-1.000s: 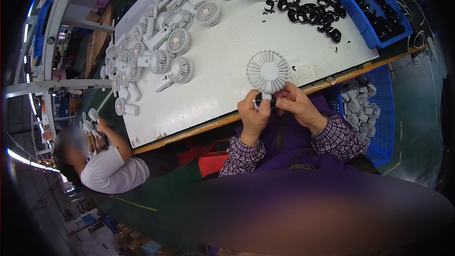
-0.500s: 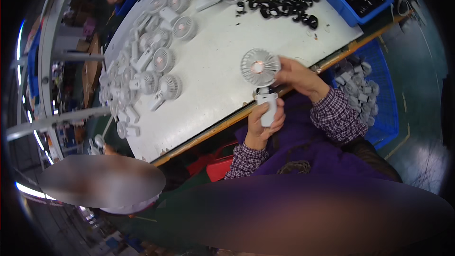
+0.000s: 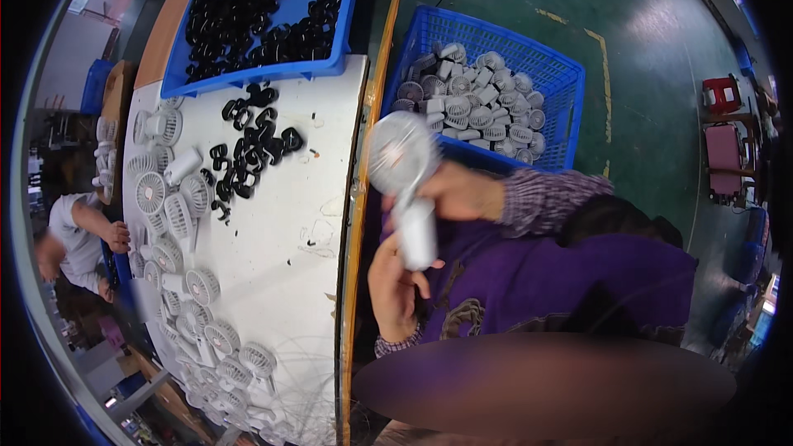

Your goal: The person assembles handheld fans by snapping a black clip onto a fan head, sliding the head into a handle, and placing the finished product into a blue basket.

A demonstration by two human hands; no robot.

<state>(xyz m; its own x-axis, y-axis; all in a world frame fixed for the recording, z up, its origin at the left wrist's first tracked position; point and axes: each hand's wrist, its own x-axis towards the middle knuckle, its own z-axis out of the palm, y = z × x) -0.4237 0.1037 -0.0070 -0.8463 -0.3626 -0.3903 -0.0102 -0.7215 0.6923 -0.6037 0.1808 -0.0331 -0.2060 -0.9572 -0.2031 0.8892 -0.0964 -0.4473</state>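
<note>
Handheld white fan (image 3: 406, 186), blurred, held off the bench's orange edge (image 3: 357, 223) and over the lap: right hand (image 3: 458, 192) with fingers closed at the neck below the round head, left hand (image 3: 395, 289) cupping the handle's lower end. Blue crate of fans (image 3: 570, 107) just behind; bare white bench (image 3: 281, 281) between the black parts (image 3: 252, 149) and the row of fans (image 3: 178, 223); green floor (image 3: 644, 41) open to the right
</note>
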